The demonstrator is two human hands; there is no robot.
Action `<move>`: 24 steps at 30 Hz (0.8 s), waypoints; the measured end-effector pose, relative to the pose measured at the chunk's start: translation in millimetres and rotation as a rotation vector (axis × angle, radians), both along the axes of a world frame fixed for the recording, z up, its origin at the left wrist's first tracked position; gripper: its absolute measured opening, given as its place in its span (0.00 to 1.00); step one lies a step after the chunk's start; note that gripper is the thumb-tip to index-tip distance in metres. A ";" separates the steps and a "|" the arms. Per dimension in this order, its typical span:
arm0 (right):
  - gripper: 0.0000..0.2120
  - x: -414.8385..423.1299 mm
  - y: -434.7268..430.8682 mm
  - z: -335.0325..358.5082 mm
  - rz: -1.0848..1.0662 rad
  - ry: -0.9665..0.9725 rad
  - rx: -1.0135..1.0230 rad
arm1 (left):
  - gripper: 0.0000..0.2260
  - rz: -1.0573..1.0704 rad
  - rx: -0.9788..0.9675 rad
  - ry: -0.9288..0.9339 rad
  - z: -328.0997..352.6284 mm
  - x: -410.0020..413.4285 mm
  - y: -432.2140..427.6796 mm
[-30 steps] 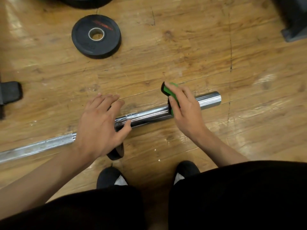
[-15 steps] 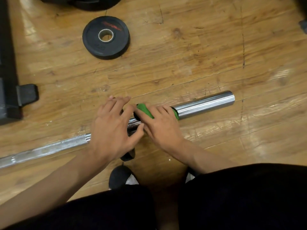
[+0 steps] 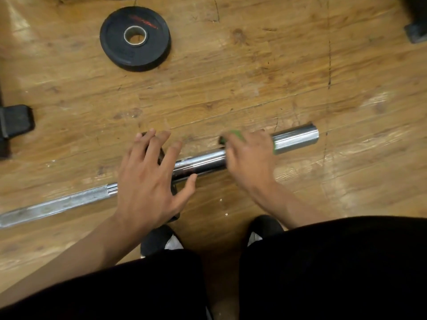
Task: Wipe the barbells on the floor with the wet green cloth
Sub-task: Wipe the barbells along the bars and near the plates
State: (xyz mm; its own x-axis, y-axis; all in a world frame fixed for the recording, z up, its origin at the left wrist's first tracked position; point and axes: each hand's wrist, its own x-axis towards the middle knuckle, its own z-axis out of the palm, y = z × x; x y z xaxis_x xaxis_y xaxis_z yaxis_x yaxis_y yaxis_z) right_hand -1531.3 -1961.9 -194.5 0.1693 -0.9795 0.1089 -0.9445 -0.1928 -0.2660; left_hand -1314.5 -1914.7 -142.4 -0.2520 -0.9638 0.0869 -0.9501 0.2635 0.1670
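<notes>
While the barbell point(image 3: 203, 163) lay on the wooden floor point(image 3: 231, 77) ahead of my knees, my right hand point(image 3: 250, 158) was curled over its chrome sleeve, clasping the green cloth point(image 3: 235, 134) against the metal. That hand was blurred, so finger placement was not readable. Green showed past my fingertips on the far side and again at the outer edge of the palm. The sleeve's free end stuck out bare just beyond that grip. My left hand point(image 3: 150, 181) lay flat, fingers spread and straight, grasping nothing. It pressed on a black disc point(image 3: 161, 155) at the sleeve's inner end, thumb tip touching the sleeve's near side. Bare chrome showed between the two hands. The thinner, duller shaft ran off beyond my left wrist. A black weight plate point(image 3: 136, 38) lay flat well beyond my left fingertips, apart from the bar. My black shoes point(image 3: 159, 241) sat just nearer than both wrists.
</notes>
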 end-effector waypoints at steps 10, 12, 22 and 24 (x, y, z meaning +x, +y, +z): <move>0.18 -76.2 -21.3 -2.7 0.207 0.026 -0.088 | 0.27 -0.039 -0.017 -0.034 -0.6 3.8 2.9; 0.18 -115.2 -29.2 -7.0 0.108 0.046 -0.099 | 0.26 -0.022 -0.011 -0.037 -0.3 2.6 0.5; 0.18 21.7 3.5 -13.3 0.089 -0.038 -0.140 | 0.25 0.012 0.063 -0.001 3.2 1.5 -24.0; 0.19 36.7 5.8 -11.5 0.220 -0.007 -0.125 | 0.26 0.011 0.108 0.002 3.7 7.2 -30.9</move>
State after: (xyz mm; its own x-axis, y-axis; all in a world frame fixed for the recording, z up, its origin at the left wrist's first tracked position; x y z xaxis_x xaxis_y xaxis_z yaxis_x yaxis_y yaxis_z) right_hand -1494.6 -1956.1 -206.0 0.3755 -0.8981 0.2289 -0.8746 -0.4251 -0.2331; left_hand -1307.3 -1945.6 -138.7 -0.2416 -0.9702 -0.0172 -0.9523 0.2337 0.1963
